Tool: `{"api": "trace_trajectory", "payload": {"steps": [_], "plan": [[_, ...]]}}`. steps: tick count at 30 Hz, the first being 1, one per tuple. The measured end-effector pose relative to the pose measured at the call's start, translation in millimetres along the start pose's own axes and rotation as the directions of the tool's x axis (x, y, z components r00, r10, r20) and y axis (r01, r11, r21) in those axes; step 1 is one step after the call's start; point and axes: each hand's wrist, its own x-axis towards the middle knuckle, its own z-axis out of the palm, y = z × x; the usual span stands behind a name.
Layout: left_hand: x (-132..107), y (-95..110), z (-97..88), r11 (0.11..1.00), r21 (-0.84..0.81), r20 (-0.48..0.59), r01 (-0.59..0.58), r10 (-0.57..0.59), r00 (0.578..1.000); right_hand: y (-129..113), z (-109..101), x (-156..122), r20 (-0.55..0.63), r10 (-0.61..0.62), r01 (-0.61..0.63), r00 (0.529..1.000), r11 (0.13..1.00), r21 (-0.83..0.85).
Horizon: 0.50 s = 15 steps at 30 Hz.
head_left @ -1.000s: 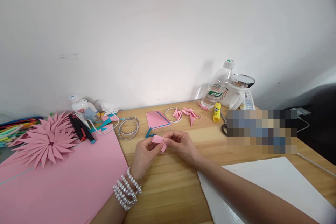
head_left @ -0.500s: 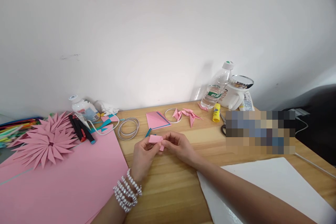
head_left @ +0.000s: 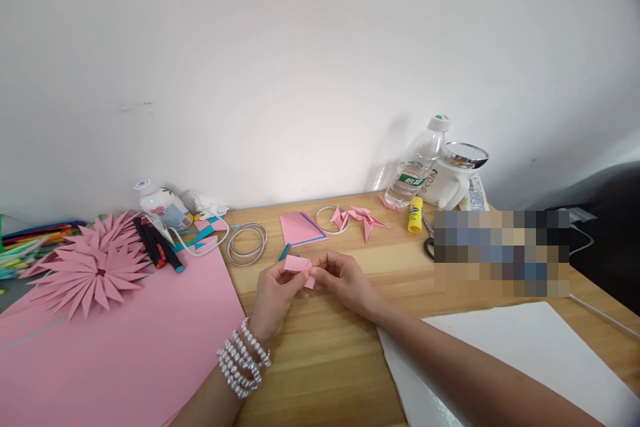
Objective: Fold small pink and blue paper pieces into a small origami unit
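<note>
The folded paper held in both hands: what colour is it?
Pink; the head view shows the folded paper clearly.

Wooden tabletop (head_left: 320, 353) bearing pink sheet (head_left: 120, 353), paper flower (head_left: 90, 270), markers (head_left: 157, 247), wire rings (head_left: 245, 243), glue stick (head_left: 415, 214), bottle (head_left: 420, 163), white sheet (head_left: 520, 353).

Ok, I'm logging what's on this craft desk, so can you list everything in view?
small folded paper piece: 1, pink, pinched between both hands
large paper sheet: 1, pink, left front of desk
paper flower: 1, pink, on the sheet's far left
markers: a few, black, beside the flower
wire rings: several, silver, centre left
flat folded paper: 1, pink over blue, centre
folded paper shapes: a few, pink, centre back
glue stick: 1, yellow, right back
water bottle: 1, clear, by wall
mug: 1, white, beside bottle
white sheet: 1, right front
left hand: beaded bracelets on its wrist
right hand: bare
</note>
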Motion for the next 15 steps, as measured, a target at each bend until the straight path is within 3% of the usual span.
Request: {"api": "trace_trajectory", "payload": {"steps": [15], "plan": [[-0.8,-1.9,-1.9,0.997,0.001,0.141,0.077,-0.076,0.987,-2.4,-2.8,-0.6,0.07,0.026,-0.027,0.997,1.0,0.015]]}}
